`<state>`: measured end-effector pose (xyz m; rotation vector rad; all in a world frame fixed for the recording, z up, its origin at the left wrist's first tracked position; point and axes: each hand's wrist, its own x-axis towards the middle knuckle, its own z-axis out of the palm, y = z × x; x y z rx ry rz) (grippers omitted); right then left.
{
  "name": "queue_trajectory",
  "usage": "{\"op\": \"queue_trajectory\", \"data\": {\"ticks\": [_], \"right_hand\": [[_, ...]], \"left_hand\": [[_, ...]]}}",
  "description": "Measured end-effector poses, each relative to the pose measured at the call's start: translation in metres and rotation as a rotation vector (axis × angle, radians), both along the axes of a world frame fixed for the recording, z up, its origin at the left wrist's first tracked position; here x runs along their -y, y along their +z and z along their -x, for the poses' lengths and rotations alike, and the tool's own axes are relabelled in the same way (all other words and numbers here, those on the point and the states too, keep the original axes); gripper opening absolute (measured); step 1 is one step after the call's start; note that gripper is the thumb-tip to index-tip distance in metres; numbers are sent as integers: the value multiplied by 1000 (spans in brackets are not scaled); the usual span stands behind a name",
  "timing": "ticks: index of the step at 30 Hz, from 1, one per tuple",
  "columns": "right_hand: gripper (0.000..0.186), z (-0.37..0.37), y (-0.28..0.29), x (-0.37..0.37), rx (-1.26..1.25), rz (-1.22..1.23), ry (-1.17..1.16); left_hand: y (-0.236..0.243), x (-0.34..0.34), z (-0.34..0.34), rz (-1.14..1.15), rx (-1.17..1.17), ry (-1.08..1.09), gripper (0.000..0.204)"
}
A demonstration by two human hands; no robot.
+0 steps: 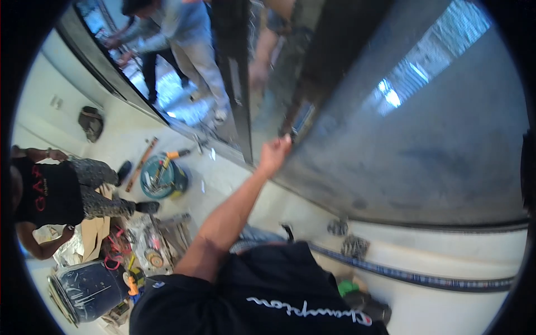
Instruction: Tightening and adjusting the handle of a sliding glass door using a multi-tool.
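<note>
Cluttered indoor work area, L reach up to dark panel

Pale, smooth floor (pixel 215 181) runs below a big dark-grey, glossy upright panel (pixel 385 173) w/ bright reflections near its top R. Bare L hand (pixel 272 155) is up at the panel's L edge, arm extended, w/ a narrow blue-and-brown strip-like item (pixel 304 115) just past the fingertips.

Key relation: strip lies up & slightly R of the grip, its long axis leaning up-R, approx in line w/ the L forearm. Its lower end meets or nearly meets the fingers. L hand is the near one; R hand is out of view.

Grip: fingers curled close together, narrow gap at most. Can't tell if they're closed on the strip, on some small dark bit at its lower end, or just touching.

Hard to read: strip is blurred, so can't say if it's a loose tool or part of the panel edge. Smeared arm shape (pixel 265 56) above the hand could be a reflection or someone behind; unclear. Far L, co-worker in black T-shirt and patterned trousers (pixel 58 190) is partly cut off by the lens rim. Round teal bucket (pixel 178 183) sits b/w, its contents jumbled.
</note>
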<state>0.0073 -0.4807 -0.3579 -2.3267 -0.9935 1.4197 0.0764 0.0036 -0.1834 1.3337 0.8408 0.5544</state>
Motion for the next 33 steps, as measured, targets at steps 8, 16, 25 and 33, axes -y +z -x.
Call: {"op": "queue_trajectory", "data": {"ticks": [8,16,25,33], "right_hand": [[42,-91,-1,-189,116,-243,258],[42,-99,-17,-209,128,-246,407],[42,-52,-31,-179,136,-239,340],[42,-90,-25,-25,215,-47,249]], "left_hand": [[-41,20,95,-253,-245,-219,37],[130,19,214,-87,-295,-769,61],[404,121,312,-1293,374,-5,35],[172,234,679,-1377,134,-175,39]]}}
